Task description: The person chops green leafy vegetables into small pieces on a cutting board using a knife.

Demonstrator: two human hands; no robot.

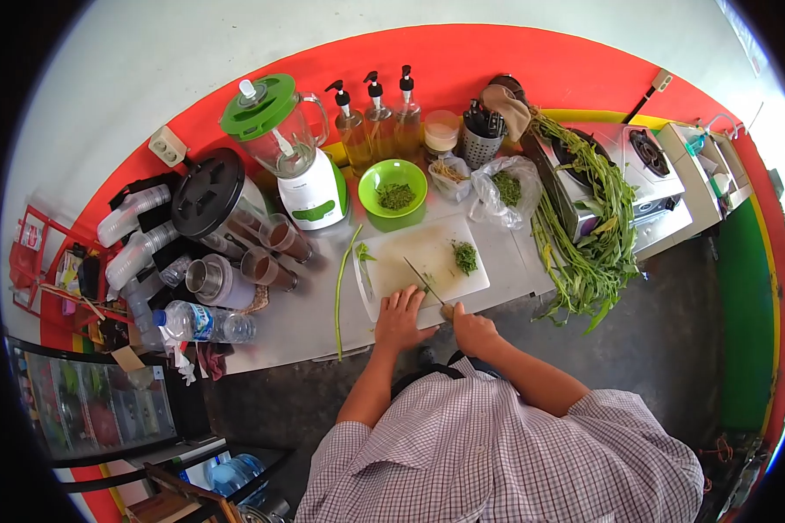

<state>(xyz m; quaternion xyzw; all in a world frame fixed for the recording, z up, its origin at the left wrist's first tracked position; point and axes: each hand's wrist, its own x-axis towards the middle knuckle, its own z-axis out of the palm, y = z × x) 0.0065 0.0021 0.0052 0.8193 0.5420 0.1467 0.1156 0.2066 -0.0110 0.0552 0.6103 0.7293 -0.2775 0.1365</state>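
Note:
My right hand (474, 333) is wrapped around the wooden handle of a kitchen knife (422, 277), whose blade slants to the far left over the white cutting board (384, 253). Near the board's front edge, my left hand (400, 319) presses down with bent fingers beside the blade. A bit of green leafy vegetable shows at its fingertips; the rest is hidden under the hand. Chopped greens (465, 257) lie in a small heap on the right of the board. A small leafy sprig (364, 252) rests at its left edge, and a long green stalk (341, 296) lies just left of the board.
Behind the board stands a green bowl (419, 186) with chopped greens. A blender (310, 179) and pump bottles (380, 126) line the wall. Plastic bags (505, 209) sit at the back right. A large bunch of leafy stalks (576, 235) drapes over the stove (650, 166). Glasses and a water bottle (205, 323) stand left.

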